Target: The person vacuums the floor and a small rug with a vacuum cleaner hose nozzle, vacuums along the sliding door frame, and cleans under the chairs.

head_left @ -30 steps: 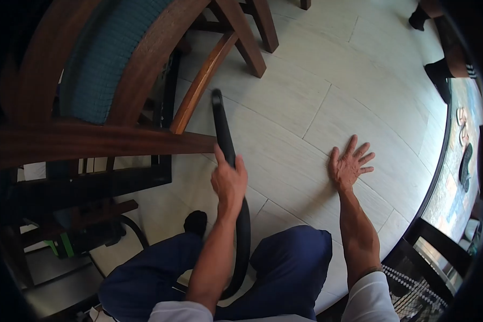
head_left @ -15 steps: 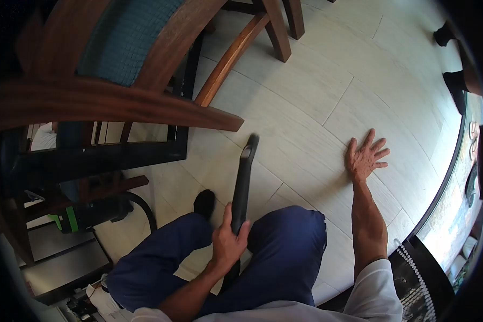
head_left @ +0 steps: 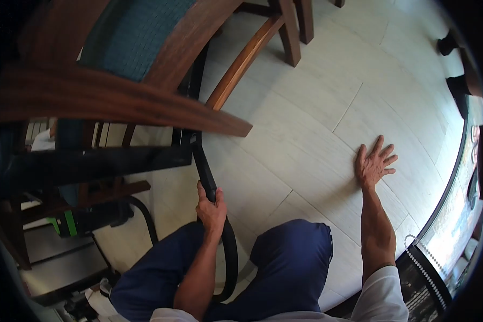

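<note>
My left hand [head_left: 211, 210] is closed around a black vacuum hose [head_left: 229, 252], whose narrow tube end [head_left: 201, 161] points up beside the black bar under the chair. The hose curves down between my knees. Flat on the pale tiled floor [head_left: 306, 161], my right hand [head_left: 375, 165] lies with its fingers spread and holds nothing. A wooden chair [head_left: 145, 102] with a blue-green woven seat fills the upper left, its leg ending just above the tube.
A black and green vacuum body [head_left: 86, 219] stands at the lower left, with a hose [head_left: 145, 214] leading from it. Another person's dark-socked foot [head_left: 457, 92] is at the upper right. A beaded chain [head_left: 426, 276] hangs at the lower right, by a glass pane's dark frame.
My left hand first drew the tube back from the chair leg, then moved it left and forward to the black bar. My right hand stays on the floor; the view has shifted.
</note>
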Demonstrator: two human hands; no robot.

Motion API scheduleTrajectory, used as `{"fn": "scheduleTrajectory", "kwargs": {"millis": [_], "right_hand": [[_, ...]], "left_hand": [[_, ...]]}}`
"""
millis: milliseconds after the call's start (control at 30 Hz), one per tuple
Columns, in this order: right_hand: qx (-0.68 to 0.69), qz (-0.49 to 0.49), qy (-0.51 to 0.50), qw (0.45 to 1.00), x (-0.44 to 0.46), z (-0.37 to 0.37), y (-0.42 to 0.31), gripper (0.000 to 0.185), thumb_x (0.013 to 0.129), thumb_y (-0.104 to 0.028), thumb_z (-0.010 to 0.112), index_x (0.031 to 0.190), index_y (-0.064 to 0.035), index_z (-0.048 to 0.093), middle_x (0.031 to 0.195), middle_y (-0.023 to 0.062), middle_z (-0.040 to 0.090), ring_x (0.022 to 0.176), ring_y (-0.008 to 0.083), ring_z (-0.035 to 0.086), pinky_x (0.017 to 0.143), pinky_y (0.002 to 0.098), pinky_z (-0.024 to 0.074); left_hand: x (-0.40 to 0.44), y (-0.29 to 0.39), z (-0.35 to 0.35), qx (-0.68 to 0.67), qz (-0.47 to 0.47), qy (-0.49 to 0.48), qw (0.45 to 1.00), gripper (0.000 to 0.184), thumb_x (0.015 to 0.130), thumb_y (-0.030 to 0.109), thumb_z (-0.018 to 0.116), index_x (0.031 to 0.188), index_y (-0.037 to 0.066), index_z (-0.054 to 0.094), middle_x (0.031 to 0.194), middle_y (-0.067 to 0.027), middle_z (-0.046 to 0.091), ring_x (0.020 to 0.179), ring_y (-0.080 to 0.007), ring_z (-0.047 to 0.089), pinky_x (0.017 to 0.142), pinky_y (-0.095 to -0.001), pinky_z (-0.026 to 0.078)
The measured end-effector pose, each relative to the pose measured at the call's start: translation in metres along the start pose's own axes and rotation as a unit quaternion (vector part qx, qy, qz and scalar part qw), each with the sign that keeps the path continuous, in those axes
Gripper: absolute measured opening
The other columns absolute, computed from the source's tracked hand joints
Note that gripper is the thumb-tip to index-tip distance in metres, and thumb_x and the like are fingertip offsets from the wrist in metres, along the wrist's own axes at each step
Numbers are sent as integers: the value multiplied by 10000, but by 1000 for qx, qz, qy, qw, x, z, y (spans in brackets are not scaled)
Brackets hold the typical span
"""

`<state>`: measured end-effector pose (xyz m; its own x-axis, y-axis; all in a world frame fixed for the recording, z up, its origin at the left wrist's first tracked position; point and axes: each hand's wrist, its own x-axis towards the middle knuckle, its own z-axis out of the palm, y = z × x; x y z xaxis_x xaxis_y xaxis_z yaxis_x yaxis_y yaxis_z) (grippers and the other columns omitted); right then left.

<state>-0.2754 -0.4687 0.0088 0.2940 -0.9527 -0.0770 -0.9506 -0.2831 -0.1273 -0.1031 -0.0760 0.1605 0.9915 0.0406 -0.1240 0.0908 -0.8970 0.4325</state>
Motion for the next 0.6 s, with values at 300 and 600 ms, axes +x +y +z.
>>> {"fn": "scheduleTrajectory", "kwargs": {"millis": [300,600], "right_hand": [[-7,7,16,1000,2,5,2,796,930,-577,500,1596,-230,234,1627,254,132,1459,582,82,1078,799,83],[-14,12,11,1000,3,9,1,791,936,-558,506,1603,-246,218,1645,239,113,1476,564,61,1096,782,75]], "left_hand": [[151,26,63,28,157,51,986,619,922,211,662,1456,-12,441,1268,-262,639,1123,-400,650,953,-430,501],[266,83,74,-74,413,78,904,444,983,260,642,1334,1,561,1261,-137,629,1182,-240,580,1003,-326,442]]}}
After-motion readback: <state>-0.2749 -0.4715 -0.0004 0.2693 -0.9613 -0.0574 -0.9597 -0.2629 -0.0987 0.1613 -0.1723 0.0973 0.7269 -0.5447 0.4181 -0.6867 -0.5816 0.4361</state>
